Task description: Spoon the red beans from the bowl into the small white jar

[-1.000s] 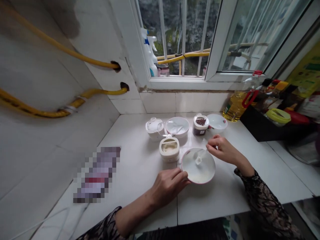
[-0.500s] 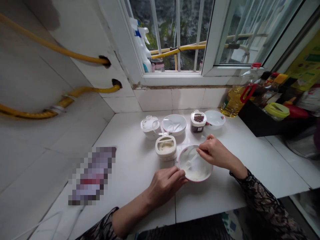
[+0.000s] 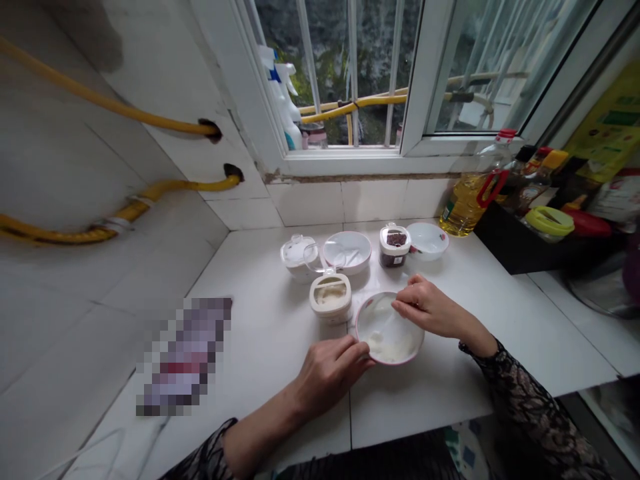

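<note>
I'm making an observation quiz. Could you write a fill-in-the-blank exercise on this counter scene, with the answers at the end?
The left hand and right hand are both at the near bowl, but only the ____ hand grips its rim.
The near bowl stands to the ____ of the cream-coloured jar.
The jar of dark contents stands ____ the rear left bowl and the rear right bowl.
The cap of the oil bottle is ____.
Missing words: left; right; between; red.

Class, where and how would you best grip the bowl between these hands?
Probably pinch its near-left rim, coming from the left: the round bowl opens upward with a thin edge, and the left hand grips there, clear of the right hand.
</note>
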### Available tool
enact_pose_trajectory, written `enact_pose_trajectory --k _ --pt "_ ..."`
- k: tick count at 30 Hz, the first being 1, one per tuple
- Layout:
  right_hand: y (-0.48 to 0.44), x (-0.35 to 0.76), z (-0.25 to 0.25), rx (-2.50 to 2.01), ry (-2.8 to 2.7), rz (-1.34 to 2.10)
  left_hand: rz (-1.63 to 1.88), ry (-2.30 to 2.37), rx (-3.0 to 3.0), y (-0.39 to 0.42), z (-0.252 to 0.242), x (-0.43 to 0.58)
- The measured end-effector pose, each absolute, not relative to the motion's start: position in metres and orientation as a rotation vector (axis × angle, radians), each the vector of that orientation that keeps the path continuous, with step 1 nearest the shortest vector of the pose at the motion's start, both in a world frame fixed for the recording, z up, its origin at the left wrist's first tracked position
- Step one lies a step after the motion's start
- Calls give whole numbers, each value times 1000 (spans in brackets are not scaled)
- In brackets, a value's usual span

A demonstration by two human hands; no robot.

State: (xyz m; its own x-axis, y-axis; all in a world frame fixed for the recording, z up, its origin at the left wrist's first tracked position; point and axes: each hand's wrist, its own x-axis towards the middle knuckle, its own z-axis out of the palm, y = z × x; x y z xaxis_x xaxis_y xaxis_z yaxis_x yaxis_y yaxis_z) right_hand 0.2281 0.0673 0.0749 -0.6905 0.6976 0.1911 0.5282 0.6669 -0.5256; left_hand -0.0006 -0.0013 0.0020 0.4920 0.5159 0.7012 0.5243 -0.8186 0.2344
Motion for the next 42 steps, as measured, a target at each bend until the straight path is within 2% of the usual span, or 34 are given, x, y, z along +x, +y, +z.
enact_pose_trajectory --k 13,22,25,28,34,36,39,42 --pt "90 243 59 -1245 -1834 1414 -1264 -938 -2701 -1 -2 0" --pt "94 234 62 -1217 -1690 1437 -1253 -947 -2675 -1 0 0" --pt "96 223 64 -1188 -1684 1306 -1263 -943 -2671 0 -1 1" --pt "94 207 72 -1168 -1746 1017 -1261 -941 -2673 -1 -1 1" --pt "76 179 76 -829 -2163 -32 -1212 -966 -2697 -2 0 0" --pt "70 175 74 -679 -2249 -279 -1203 -966 -2691 -2 1 0" --pt "66 179 78 -617 -2224 -362 -1207 -963 -2676 -1 2 0" --pt "70 193 89 -744 -2177 -137 -1229 -953 -2670 -1 1 1"
